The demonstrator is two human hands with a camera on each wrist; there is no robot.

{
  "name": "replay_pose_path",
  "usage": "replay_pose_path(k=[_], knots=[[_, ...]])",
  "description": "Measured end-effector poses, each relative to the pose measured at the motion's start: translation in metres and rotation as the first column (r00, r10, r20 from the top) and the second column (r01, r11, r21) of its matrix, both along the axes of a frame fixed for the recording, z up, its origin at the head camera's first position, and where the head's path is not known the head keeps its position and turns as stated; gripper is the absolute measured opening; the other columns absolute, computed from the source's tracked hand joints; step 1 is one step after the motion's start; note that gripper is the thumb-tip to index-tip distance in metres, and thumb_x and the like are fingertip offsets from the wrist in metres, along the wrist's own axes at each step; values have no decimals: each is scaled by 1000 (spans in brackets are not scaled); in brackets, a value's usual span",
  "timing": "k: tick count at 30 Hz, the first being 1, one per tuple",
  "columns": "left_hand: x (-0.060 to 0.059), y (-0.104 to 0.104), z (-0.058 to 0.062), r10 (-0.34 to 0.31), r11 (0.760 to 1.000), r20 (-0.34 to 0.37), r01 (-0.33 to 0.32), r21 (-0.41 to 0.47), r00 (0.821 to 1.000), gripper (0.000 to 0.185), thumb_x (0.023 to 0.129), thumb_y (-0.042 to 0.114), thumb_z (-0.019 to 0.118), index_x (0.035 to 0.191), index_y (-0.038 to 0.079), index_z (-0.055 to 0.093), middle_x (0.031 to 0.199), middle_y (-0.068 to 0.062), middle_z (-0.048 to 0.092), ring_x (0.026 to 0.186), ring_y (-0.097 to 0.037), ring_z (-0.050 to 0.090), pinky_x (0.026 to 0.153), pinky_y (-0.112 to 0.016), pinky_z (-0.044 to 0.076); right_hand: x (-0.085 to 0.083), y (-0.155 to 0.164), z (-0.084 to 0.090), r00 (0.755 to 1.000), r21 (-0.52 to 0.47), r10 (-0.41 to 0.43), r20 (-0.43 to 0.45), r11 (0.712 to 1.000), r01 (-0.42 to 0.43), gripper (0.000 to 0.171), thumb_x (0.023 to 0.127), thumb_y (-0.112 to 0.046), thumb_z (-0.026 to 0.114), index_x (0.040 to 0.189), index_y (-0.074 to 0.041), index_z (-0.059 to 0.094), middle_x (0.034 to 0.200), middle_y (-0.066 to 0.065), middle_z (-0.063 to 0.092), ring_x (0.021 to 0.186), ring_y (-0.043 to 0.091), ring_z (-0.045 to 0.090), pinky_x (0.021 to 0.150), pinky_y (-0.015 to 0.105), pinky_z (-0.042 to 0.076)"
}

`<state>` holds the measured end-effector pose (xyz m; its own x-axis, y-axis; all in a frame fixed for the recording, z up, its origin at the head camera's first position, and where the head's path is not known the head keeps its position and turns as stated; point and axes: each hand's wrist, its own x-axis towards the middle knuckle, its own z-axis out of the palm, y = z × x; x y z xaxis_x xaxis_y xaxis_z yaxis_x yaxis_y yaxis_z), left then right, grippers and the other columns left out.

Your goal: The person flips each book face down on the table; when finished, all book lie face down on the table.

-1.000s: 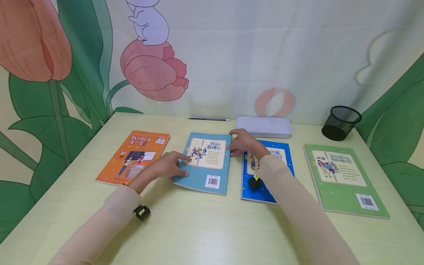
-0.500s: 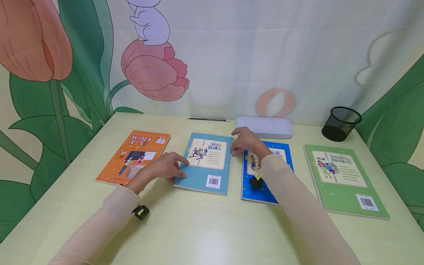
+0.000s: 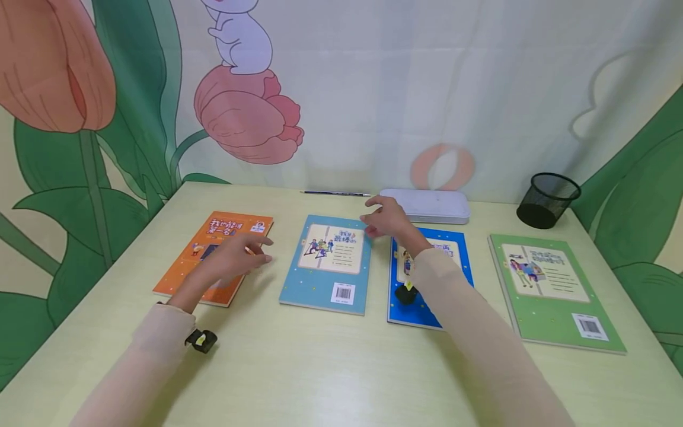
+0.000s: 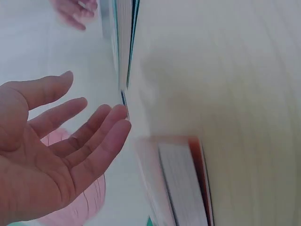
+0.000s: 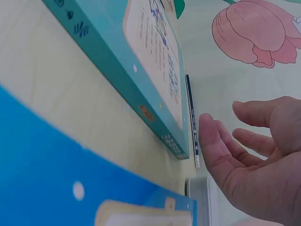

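Glossy paper covers the teal book point(image 3: 326, 265); the tabletop point(image 3: 320, 367) is smooth pale wood-grain laminate; the pen cup point(image 3: 546, 200) is black wire mesh.

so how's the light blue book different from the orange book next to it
The light blue paperback book lies barcode side up, while the orange paperback book shows no barcode in the part that is visible. The open left hand hovers over the orange one; the light blue one lies uncovered. Both lie flat on the table.

A child's study corner or classroom: a pale wooden desk point(image 3: 320, 367) bears four illustrated children's books, a pencil case point(image 3: 427, 205) at 12 o'clock, a mesh pen pot point(image 3: 547, 199) at 2 o'clock, before a cartoon tulip-and-rabbit backdrop point(image 3: 245, 112).
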<state>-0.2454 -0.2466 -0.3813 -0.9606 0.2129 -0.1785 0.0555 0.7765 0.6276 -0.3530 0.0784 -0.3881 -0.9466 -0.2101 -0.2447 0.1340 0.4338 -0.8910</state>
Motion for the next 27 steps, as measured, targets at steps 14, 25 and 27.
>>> replay_pose_path(k=[14,25,27], knots=[[12,-50,6,56,998,-7,-56,9,998,60,98,20,63,152,5,40,152,-30,38,137,-51,41,106,-65,41,8,-59,-12,979,-69,17,-201,997,-31,65,96,-20,68,153,-16,38,119,17,67,101,32,72,86,37,60],[10,-86,-6,34,980,86,-16,-197,996,81,88,35,76,152,5,38,152,-33,30,129,-50,34,104,-71,38,17,-97,-19,956,85,165,-243,985,-148,74,94,-29,71,156,-25,31,137,14,60,122,28,63,101,44,53],[9,-87,-8,14,970,112,14,-242,994,87,84,40,79,152,5,38,153,-34,25,130,-51,33,103,-71,38,16,-102,-20,950,98,181,-255,982,-161,76,93,-29,72,157,-24,30,140,14,58,126,27,61,102,44,53]])
